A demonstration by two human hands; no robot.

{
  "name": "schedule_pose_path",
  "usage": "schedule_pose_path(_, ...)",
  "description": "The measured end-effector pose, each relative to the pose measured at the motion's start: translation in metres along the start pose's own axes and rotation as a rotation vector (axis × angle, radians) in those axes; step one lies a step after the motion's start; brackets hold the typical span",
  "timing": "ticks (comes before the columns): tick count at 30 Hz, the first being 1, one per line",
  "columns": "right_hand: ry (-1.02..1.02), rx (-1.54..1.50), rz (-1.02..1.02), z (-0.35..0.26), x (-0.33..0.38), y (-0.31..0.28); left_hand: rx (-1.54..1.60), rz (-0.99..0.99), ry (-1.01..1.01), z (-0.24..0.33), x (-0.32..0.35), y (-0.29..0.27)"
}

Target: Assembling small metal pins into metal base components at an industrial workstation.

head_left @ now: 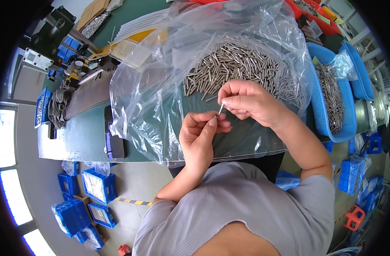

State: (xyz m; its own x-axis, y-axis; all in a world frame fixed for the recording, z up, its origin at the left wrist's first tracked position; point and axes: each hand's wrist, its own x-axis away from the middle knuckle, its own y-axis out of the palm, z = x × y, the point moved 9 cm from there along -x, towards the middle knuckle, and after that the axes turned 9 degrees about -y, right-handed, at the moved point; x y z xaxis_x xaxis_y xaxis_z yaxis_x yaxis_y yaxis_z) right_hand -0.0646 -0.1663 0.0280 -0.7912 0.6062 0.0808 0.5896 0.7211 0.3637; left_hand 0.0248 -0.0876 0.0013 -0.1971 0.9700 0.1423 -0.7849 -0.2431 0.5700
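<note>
One small, metallic-looking piece (216, 116) is, in the head view, pinched by the left hand (198, 133), while the right hand (255, 105) pinches a thin, pale, straight stick (221, 109) with its lower end at that piece, near a heap of grey, rod-shaped metal pins (233, 64). Judged best practice: steady left pinch, stick kept aligned, light pressure. No brand, label or writing is legible.
</note>
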Motion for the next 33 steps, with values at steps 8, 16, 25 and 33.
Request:
schedule_pose_path(8, -0.040, 0.128, 0.015, 0.002, -0.001, -0.001, 0.016, 0.000, 0.006, -0.001, 0.000, -0.001)
schedule_pose_path(16, -0.105, 0.137, -0.019, 0.007, -0.003, 0.007, 0.036, -0.008, 0.010, -0.001, 0.000, -0.001)
schedule_pose_path(25, -0.026, 0.169, -0.073, 0.014, -0.003, 0.008, 0.024, 0.001, 0.048, 0.002, 0.000, -0.001)
schedule_pose_path(33, -0.070, 0.235, 0.080, -0.003, 0.000, -0.004, 0.049, 0.032, 0.002, -0.001, 0.001, -0.003)
